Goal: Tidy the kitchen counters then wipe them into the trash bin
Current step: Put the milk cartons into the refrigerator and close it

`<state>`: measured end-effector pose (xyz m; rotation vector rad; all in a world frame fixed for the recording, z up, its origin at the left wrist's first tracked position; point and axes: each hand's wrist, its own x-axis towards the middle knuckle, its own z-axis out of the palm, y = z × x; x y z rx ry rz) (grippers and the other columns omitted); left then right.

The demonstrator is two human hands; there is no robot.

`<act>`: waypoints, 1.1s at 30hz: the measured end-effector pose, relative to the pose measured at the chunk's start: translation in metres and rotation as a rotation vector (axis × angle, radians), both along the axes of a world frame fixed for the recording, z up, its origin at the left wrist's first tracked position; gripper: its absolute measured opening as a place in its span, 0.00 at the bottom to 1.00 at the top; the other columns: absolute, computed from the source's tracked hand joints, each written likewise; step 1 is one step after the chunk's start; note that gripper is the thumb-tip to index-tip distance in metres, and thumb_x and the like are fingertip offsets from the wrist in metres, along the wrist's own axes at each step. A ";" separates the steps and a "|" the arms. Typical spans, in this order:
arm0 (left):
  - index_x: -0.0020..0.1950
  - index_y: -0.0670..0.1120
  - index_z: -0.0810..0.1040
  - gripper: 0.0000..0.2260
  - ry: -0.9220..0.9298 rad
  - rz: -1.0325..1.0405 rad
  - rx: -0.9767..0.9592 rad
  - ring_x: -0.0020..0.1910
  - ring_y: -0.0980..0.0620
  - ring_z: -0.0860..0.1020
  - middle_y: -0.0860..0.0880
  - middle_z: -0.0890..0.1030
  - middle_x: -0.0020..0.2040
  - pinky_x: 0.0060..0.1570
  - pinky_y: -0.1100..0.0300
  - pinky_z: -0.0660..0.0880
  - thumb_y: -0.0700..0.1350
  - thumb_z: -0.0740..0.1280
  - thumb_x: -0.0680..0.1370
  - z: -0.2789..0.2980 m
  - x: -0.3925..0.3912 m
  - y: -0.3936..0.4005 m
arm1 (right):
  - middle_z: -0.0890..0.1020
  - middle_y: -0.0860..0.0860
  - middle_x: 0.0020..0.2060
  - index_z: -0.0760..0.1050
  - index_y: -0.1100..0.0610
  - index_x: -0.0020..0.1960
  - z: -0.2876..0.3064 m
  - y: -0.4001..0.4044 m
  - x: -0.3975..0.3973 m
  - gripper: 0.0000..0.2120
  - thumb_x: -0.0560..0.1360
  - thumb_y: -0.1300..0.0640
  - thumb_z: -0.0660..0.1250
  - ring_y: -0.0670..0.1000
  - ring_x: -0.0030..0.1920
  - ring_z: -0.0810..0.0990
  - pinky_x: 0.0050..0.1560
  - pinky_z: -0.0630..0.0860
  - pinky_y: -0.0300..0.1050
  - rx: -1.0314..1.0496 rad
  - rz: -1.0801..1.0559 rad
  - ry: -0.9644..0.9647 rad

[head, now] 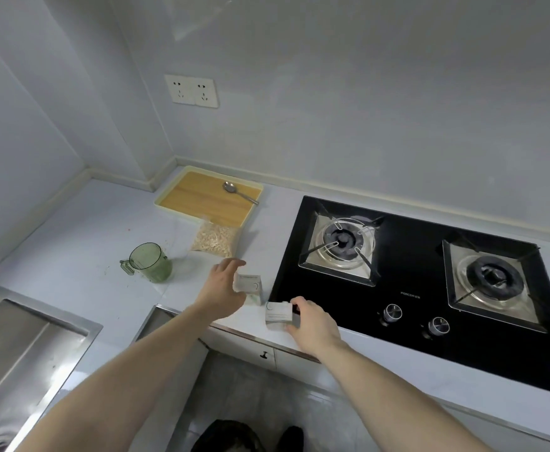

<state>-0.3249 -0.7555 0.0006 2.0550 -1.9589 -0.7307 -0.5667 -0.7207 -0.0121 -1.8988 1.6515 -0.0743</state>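
Note:
Two small white boxes are in my hands above the white counter (71, 243), left of the stove. My left hand (223, 285) grips one small white box (249, 283), held just off the counter. My right hand (312, 321) grips the other small white box (278, 314) near the counter's front edge. A clear bag of oats (215, 239) lies behind them. A green measuring cup (148, 261) stands to the left, with small crumbs scattered around it. A yellow-rimmed wooden tray (202, 199) in the corner carries a metal spoon (239, 191).
A black two-burner gas stove (414, 288) with two knobs fills the counter's right side. A steel sink (22, 353) is at lower left. Wall sockets (191, 90) sit above the tray. Cabinet doors and a tiled floor lie below the counter edge.

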 end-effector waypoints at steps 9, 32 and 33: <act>0.61 0.54 0.78 0.16 0.115 0.067 0.106 0.49 0.50 0.81 0.54 0.81 0.53 0.51 0.55 0.78 0.48 0.74 0.74 -0.019 -0.008 -0.008 | 0.80 0.47 0.62 0.70 0.43 0.69 -0.001 -0.004 -0.005 0.25 0.74 0.43 0.72 0.51 0.60 0.80 0.53 0.78 0.47 0.030 -0.011 -0.021; 0.72 0.54 0.59 0.41 -0.041 -0.260 0.292 0.55 0.50 0.76 0.53 0.70 0.62 0.52 0.53 0.81 0.51 0.78 0.65 -0.019 -0.060 0.010 | 0.81 0.46 0.61 0.68 0.46 0.66 -0.001 0.005 -0.006 0.16 0.80 0.50 0.68 0.50 0.57 0.82 0.44 0.72 0.41 0.015 -0.022 -0.045; 0.70 0.54 0.59 0.40 -0.074 -0.245 0.245 0.54 0.50 0.77 0.53 0.71 0.62 0.50 0.52 0.81 0.51 0.78 0.65 -0.019 -0.066 0.012 | 0.81 0.46 0.61 0.68 0.46 0.66 -0.001 0.005 -0.005 0.17 0.80 0.51 0.68 0.50 0.57 0.82 0.44 0.72 0.41 0.018 -0.027 -0.054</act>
